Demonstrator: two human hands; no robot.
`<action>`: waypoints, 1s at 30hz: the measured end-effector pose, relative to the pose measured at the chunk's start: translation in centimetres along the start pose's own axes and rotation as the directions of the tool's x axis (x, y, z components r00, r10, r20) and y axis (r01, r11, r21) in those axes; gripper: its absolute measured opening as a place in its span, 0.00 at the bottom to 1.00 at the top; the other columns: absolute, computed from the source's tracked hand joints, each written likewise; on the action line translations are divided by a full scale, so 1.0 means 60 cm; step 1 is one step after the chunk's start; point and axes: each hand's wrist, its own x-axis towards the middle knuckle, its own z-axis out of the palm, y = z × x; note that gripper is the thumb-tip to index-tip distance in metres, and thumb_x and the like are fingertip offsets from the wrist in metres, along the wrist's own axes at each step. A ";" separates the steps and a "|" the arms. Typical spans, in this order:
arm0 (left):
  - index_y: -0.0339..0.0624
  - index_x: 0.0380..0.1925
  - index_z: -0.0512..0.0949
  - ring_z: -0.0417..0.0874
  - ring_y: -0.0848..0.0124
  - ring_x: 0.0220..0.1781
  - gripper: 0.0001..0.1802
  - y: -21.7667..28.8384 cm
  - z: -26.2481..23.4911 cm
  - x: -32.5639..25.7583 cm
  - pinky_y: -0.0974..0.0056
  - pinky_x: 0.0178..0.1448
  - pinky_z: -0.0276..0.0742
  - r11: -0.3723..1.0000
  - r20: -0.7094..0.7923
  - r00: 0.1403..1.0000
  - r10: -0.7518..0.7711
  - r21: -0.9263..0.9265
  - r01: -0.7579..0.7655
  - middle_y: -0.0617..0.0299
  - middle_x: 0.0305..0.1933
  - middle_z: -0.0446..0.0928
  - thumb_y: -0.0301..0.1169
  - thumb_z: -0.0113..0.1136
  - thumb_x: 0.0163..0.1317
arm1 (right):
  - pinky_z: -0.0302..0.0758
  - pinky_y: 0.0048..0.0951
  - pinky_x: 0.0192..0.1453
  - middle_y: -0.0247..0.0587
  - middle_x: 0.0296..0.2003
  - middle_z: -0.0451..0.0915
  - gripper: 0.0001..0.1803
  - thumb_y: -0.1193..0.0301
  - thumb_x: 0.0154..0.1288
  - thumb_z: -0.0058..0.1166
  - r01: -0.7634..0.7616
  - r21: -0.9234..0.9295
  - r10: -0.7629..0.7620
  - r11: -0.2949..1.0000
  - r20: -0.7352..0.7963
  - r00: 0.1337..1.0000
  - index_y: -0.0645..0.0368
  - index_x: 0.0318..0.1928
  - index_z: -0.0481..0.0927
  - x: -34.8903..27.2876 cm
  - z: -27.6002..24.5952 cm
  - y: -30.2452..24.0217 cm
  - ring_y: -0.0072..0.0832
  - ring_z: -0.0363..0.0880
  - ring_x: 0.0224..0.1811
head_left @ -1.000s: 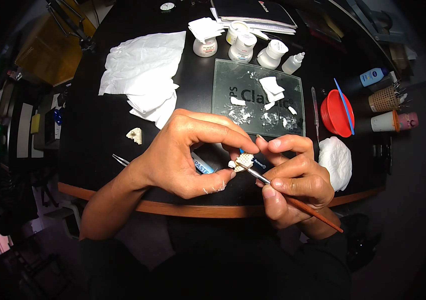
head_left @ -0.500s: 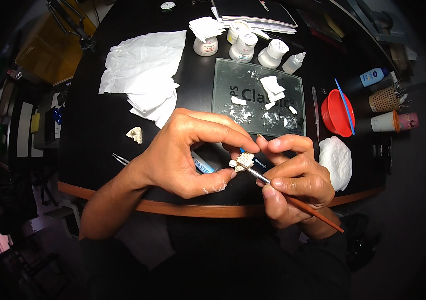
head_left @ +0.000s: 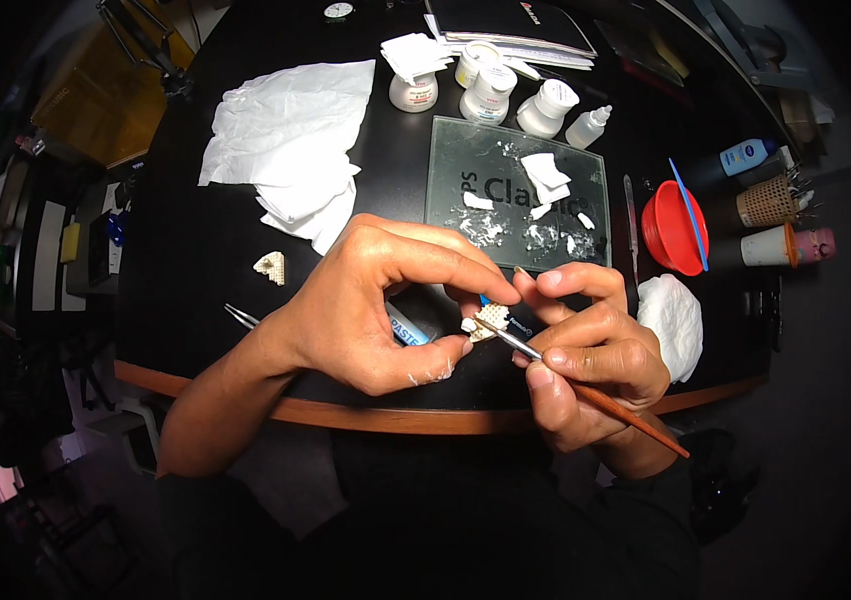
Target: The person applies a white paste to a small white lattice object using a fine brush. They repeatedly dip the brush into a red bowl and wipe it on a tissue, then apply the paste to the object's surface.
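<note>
My left hand [head_left: 371,305] is closed in a pinch on a small cream dental model piece [head_left: 493,318] with a studded, grid-like surface. A tiny white tooth-shaped lump [head_left: 469,325] sits at its left edge. White residue marks the left thumb. In my right hand [head_left: 601,350] is a fine brush [head_left: 636,424] with a reddish-brown handle and silver ferrule, its tip against or very close to the piece beside the white lump. Behind the fingers, a blue-labelled tube [head_left: 406,327] lies on the table, partly covered. A second cream model piece [head_left: 271,266] rests left of my left hand.
Beyond my hands lies a glass slab [head_left: 451,180] bearing white powder smears and folded tissue. White jars [head_left: 487,97] and a dropper bottle [head_left: 588,127] stand behind it. Rightward are a red bowl [head_left: 664,228] and crumpled white cloth [head_left: 670,325]; tissues [head_left: 291,120] lie leftward; tweezers [head_left: 242,317] lie nearer.
The brush tip has shifted slightly on the model piece, and my right hand has moved a little with it. My left hand keeps its hold almost unmoved.
</note>
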 end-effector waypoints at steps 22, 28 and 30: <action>0.28 0.41 0.85 0.85 0.73 0.39 0.18 0.006 0.004 -0.003 0.69 0.47 0.79 0.989 -0.125 0.987 -0.100 0.097 0.112 0.52 0.39 0.85 0.23 0.79 0.49 | 0.86 0.22 0.35 0.47 0.42 0.81 0.17 0.81 0.59 0.73 -0.082 -0.049 0.069 0.995 -0.222 0.973 0.68 0.47 0.81 -0.008 0.028 0.014 0.29 0.85 0.40; 0.34 0.33 0.86 0.88 0.77 0.31 0.15 -0.001 0.014 0.004 0.73 0.37 0.82 0.962 -0.249 0.968 0.043 0.273 0.027 0.59 0.30 0.86 0.27 0.83 0.48 | 0.89 0.21 0.41 0.48 0.44 0.82 0.16 0.84 0.61 0.70 -0.203 0.142 0.233 0.969 -0.246 0.941 0.68 0.48 0.80 -0.014 0.037 0.026 0.28 0.87 0.44; 0.32 0.34 0.85 0.87 0.76 0.32 0.16 0.000 0.019 0.001 0.73 0.38 0.81 0.965 -0.251 0.968 -0.002 0.252 0.067 0.57 0.32 0.86 0.25 0.83 0.48 | 0.89 0.22 0.46 0.48 0.44 0.82 0.14 0.86 0.63 0.67 -0.250 0.205 0.296 0.946 -0.238 0.925 0.68 0.48 0.80 -0.013 0.035 0.023 0.28 0.88 0.45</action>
